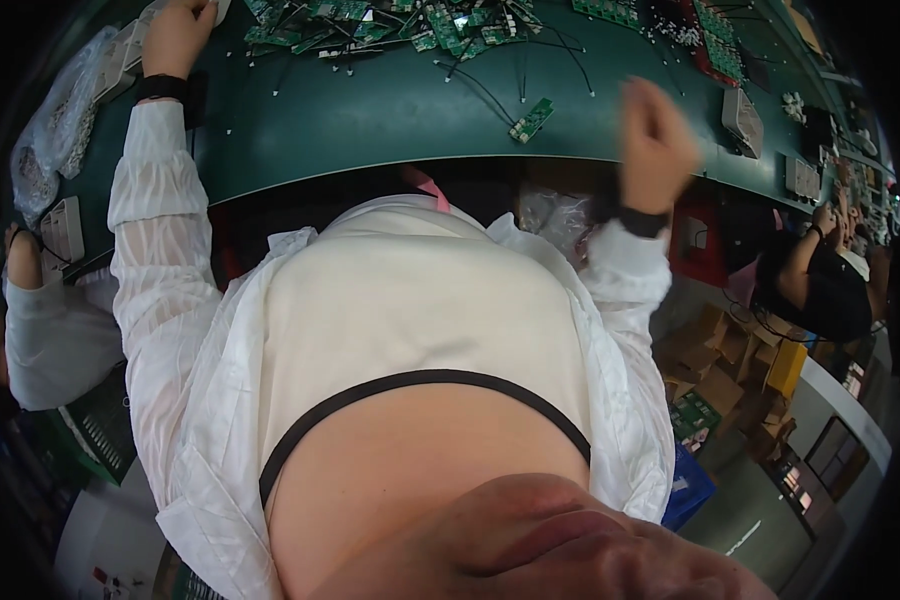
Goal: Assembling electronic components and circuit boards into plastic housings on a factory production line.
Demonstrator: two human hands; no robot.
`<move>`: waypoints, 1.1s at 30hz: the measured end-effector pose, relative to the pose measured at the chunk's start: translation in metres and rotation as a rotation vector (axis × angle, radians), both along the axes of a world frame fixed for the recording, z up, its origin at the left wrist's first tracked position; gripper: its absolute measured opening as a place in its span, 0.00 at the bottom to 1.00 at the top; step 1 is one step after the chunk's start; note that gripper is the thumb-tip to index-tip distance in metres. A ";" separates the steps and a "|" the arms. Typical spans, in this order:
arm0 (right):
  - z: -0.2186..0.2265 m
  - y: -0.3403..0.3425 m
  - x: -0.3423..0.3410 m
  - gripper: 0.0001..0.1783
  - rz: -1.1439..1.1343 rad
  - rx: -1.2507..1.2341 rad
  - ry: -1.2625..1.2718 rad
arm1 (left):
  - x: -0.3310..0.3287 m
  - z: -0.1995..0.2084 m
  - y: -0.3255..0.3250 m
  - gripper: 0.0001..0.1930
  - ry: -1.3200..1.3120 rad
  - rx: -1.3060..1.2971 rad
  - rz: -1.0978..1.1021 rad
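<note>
At the far left of the bench my left hand (178, 40) is closed on a pale plastic housing (222, 10), its fingertips partly cut off by the upper edge. More pale housings (120, 62) stand in a row beside that wrist. My right hand (658, 145), blurred by motion, hovers over the front edge of the bench with its fingers curled in; whatever they hold, if anything, is hidden. To its left lies a single small green circuit board (532, 120) with a black wire. A pile of green circuit boards (370, 22) with black wires spreads along the far side.
The green bench (370, 110) curves across the top. A clear plastic bag (58, 125) of small parts lies at its left end. Two pale housings (742, 122) and a red tray (712, 45) of boards sit at right. Other people work at both sides; cardboard boxes (720, 365) stand below right.
</note>
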State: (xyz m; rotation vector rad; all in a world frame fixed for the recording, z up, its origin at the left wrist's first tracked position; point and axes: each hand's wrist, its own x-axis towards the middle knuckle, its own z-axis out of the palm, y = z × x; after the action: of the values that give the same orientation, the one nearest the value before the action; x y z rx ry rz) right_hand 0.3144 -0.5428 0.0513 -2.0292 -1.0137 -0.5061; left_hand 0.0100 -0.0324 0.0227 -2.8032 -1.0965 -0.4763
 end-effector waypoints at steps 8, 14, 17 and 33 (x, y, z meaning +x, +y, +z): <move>-0.041 0.093 -0.085 0.18 0.127 -0.535 0.066 | -0.037 0.068 -0.144 0.10 -0.318 0.046 -0.239; -0.028 0.055 -0.085 0.09 0.280 -0.265 0.374 | -0.041 0.059 -0.250 0.04 -0.341 -0.048 -0.658; -0.039 0.031 -0.077 0.05 0.227 -0.141 0.529 | -0.031 0.038 -0.267 0.04 -0.290 -0.144 -0.814; -0.066 0.001 -0.036 0.05 0.802 1.099 2.288 | -0.009 0.003 -0.282 0.24 -0.237 -0.195 -0.689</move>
State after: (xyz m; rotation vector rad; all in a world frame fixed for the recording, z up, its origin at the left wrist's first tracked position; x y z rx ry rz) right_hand 0.2782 -0.5420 -0.0151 -0.1729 0.1761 1.2343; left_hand 0.0013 -0.3142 0.0257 -3.3185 -0.1562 -0.8043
